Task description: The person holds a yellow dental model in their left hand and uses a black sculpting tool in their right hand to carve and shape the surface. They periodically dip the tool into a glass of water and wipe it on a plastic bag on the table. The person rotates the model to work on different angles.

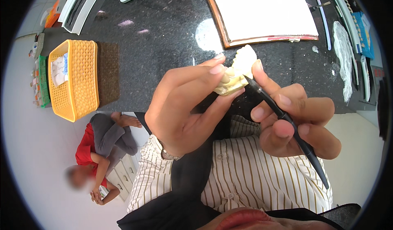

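Observation:
A cream-coloured dental cast (pixel 244 62) with moulded teeth is held up over the counter's near edge. My left hand (pixel 182 101) pinches its left side, with the thumb below and the fingertips above. In my right hand (pixel 297 119) is a slim black pen-shaped tool (pixel 282 114), gripped like a pencil and slanting down to the right. Its pointed tip meets the cast, or lies just in front of it, close to the teeth. One right fingertip rests at the cast's right edge. What kind of tip the tool has is too small to tell.
Beyond the cast, a brown-edged board with white paper (pixel 262 13) lies on the dark speckled counter (pixel 163 29). A yellow woven basket (pixel 84 80) stands at the left edge. Long strips and a crumpled clear plastic wrapper (pixel 343 58) lie at right. A person in red (pixel 88 148) sits at lower left.

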The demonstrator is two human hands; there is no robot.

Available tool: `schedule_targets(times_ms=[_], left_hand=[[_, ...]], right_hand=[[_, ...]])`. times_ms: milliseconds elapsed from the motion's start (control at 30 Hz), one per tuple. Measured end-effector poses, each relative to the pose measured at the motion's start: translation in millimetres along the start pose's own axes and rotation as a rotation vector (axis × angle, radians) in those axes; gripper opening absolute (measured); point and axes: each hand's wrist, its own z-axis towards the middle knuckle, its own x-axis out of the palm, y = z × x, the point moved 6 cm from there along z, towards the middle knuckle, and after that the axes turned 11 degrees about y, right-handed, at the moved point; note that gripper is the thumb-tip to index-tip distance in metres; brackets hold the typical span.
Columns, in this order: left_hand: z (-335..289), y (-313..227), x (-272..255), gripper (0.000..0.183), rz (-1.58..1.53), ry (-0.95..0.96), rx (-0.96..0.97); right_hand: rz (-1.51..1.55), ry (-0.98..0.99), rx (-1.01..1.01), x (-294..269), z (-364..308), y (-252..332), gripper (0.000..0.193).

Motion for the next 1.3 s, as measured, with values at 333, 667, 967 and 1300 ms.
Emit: schedule_targets(times_ms=[333,667,967,1300], left_hand=[[-1.8,1.2,-1.2,0.044,0.031,-0.011,0.040],[-2.8,2.8,-1.8,0.045,0.014,-0.020,0.031],[-2.8,3.8,-2.0,0.046,0.000,-0.018,0.039],[-4.7,3.9,-1.2,0.045,-0.010,-0.047,0.024]], right_hand=[[-0.057,0.075,0.082,1.4,2.9,-0.5,0.021],[-0.117,0.154,0.066,3.7,4.9,0.5,0.022],[-0.097,0.174,0.043,4.7,4.4,0.7,0.021],[-0.059,0.140,0.041,3.6,3.7,-0.7,0.020]])
